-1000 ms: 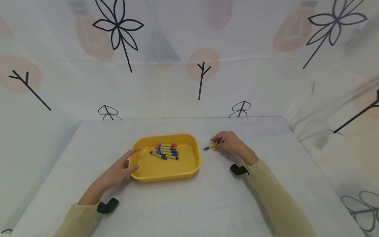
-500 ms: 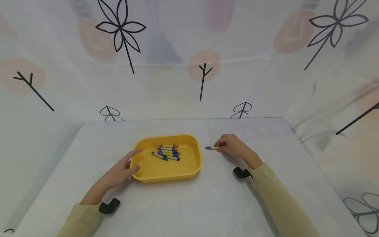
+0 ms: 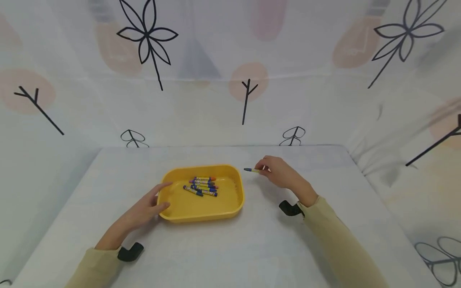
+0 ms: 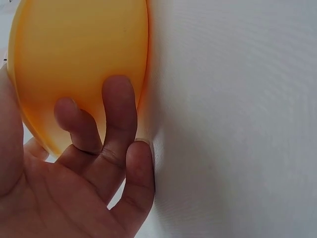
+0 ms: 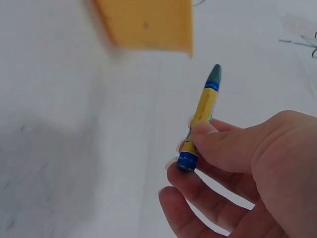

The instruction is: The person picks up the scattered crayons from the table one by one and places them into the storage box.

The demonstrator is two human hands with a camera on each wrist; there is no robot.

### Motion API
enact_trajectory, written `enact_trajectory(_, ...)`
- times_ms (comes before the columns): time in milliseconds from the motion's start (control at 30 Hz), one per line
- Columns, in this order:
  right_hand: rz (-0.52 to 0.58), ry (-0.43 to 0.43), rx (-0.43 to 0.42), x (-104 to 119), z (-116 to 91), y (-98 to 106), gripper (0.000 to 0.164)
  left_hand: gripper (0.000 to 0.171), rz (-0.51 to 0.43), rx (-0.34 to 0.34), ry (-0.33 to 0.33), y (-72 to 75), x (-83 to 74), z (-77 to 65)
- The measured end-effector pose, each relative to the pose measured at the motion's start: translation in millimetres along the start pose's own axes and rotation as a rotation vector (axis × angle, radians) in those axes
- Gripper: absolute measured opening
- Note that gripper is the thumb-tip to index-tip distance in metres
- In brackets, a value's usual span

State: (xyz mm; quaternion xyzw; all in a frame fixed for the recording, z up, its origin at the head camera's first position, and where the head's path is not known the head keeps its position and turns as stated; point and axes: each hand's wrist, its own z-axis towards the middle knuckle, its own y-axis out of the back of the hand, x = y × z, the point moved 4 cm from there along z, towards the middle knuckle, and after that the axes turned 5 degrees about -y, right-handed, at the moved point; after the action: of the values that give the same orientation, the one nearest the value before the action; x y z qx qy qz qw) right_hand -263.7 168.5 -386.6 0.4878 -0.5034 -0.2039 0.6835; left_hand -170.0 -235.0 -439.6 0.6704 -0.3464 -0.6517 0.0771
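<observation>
A yellow tray (image 3: 201,209) stands on the table, with several crayons (image 3: 203,186) in a loose cluster toward its far side. My left hand (image 3: 144,210) grips the tray's left end, thumb and index finger over the rim. In the left wrist view its other fingers (image 4: 119,106) curl against the tray's outer wall. To the right of the tray, my right hand (image 3: 279,172) pinches a crayon (image 5: 203,109) between thumb and fingers. This crayon has a yellow wrapper, blue bands and a dark grey-green tip, which points left toward the tray.
White cloth covers the table (image 3: 216,256). A patterned cloth backdrop (image 3: 201,108) rises behind it and along both sides. Black wrist cameras (image 3: 131,252) sit at both cuffs.
The right hand has risen with the crayon and shifted slightly back and left. The crayon has turned from slanted to nearly level. The left hand and tray stay in place.
</observation>
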Motion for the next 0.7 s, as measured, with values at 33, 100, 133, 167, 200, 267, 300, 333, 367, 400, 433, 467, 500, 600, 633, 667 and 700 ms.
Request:
enact_trajectory(33, 0.005, 0.007, 0.002, 5, 2, 0, 0.013, 0.065, 0.001, 0.001, 0.002, 0.1, -0.2, -0.6)
enact_trajectory(100, 0.023, 0.016, 0.006, 16, 8, -1, 0.013, 0.065, 0.001, -0.004, 0.015, 0.4, -0.3, -1.6)
enact_trajectory(133, 0.031, 0.017, 0.009, 22, 12, -2, 0.013, 0.065, 0.001, -0.006, 0.022, 0.7, -0.1, -1.8)
enact_trajectory(167, 0.04, 0.022, 0.011, 28, 15, -2, 0.013, 0.064, 0.003, -0.007, 0.026, 0.9, 0.3, -1.9)
enact_trajectory(200, 0.044, 0.03, 0.01, 34, 19, -2, 0.013, 0.064, 0.006, -0.007, 0.03, 1.0, 0.6, -2.0)
enact_trajectory(267, 0.061, 0.04, 0.008, 46, 27, -2, 0.013, 0.064, 0.009, -0.008, 0.037, 1.3, 0.7, -2.2)
enact_trajectory(300, 0.072, 0.048, 0.004, 52, 31, -3, 0.013, 0.064, 0.011, -0.008, 0.038, 1.5, 0.8, -2.1)
enact_trajectory(333, 0.083, 0.059, -0.001, 58, 35, -4, 0.013, 0.064, 0.016, -0.008, 0.038, 1.7, 1.0, -2.0)
enact_trajectory(367, 0.099, 0.069, -0.006, 64, 39, -4, 0.013, 0.064, 0.018, -0.009, 0.039, 1.8, 1.2, -2.1)
enact_trajectory(400, 0.116, 0.079, -0.012, 69, 43, -6, 0.013, 0.064, 0.018, -0.01, 0.042, 1.9, 1.1, -2.2)
enact_trajectory(433, 0.136, 0.086, -0.017, 74, 46, -7, 0.013, 0.064, 0.017, -0.011, 0.042, 2.0, 1.4, -2.0)
enact_trajectory(467, 0.156, 0.098, -0.022, 78, 50, -9, 0.014, 0.064, 0.017, -0.01, 0.039, 2.0, 1.8, -1.9)
enact_trajectory(500, 0.175, 0.107, -0.028, 82, 53, -12, 0.014, 0.064, 0.012, -0.01, 0.035, 1.9, 2.2, -1.6)
enact_trajectory(600, 0.221, 0.134, -0.05, 91, 63, -20, 0.015, 0.064, 0.004, -0.01, 0.023, 1.8, 2.9, -0.8)
enact_trajectory(633, 0.237, 0.145, -0.059, 93, 66, -23, 0.015, 0.064, 0.002, -0.011, 0.019, 1.9, 3.1, -0.4)
enact_trajectory(667, 0.251, 0.154, -0.067, 96, 68, -26, 0.015, 0.064, 0.0, -0.01, 0.016, 1.9, 3.0, -0.1)
enact_trajectory(700, 0.262, 0.163, -0.075, 97, 71, -30, 0.015, 0.064, -0.001, -0.009, 0.014, 2.0, 2.7, 0.1)
